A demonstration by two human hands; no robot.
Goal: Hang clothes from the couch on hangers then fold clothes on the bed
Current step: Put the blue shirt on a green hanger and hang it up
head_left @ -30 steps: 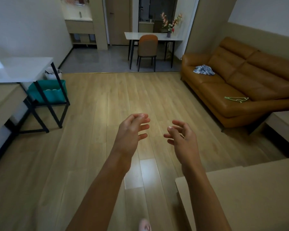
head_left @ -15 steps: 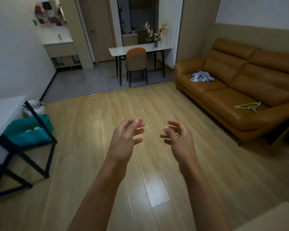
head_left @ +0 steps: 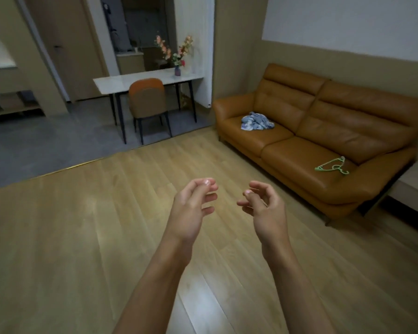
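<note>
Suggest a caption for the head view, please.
Left hand and right hand, both empty, before a couch bearing crumpled clothes and a hanger.

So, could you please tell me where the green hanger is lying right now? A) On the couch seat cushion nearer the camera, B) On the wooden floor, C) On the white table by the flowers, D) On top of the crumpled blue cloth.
A: the green hanger lies flat on the near seat cushion of the couch, apart from the crumpled blue cloth on the far cushion.
</note>
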